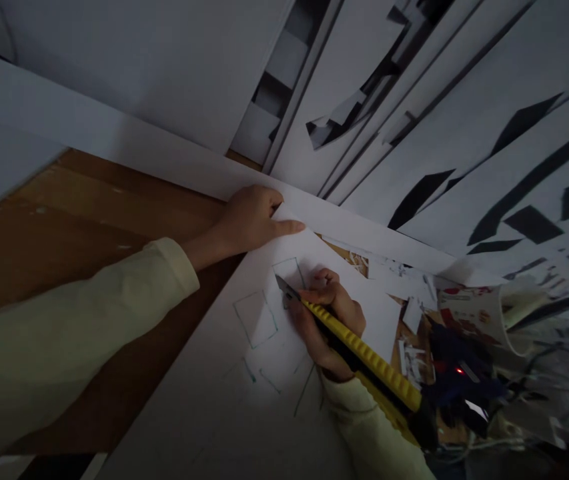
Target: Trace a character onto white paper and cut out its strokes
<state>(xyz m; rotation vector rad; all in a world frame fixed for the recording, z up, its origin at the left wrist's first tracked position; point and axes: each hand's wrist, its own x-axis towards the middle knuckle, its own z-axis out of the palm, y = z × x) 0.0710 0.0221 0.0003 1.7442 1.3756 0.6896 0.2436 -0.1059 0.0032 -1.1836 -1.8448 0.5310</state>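
A white board (pixel 204 387) lies slanted on the wooden table, with small squares and lines drawn on it in dark green. My right hand (pixel 331 320) grips a yellow and black utility knife (pixel 369 353). Its bare blade points up and left, and the tip is at the drawn square nearest the board's far corner; whether it has entered the surface I cannot tell. At that far corner, my left hand (pixel 254 217) presses down with the thumb stretched along the edge and the other fingers curled, partly hidden, against a long white strip (pixel 184 153).
Behind the strip stand large white panels (pixel 129 60) with dark cut-outs. On the right, a patterned paper cup (pixel 474 317) lies near white scraps (pixel 411 313), a dark device with a red light (pixel 459 373) and tangled cables. Brown wooden tabletop (pixel 94 207) shows on the left.
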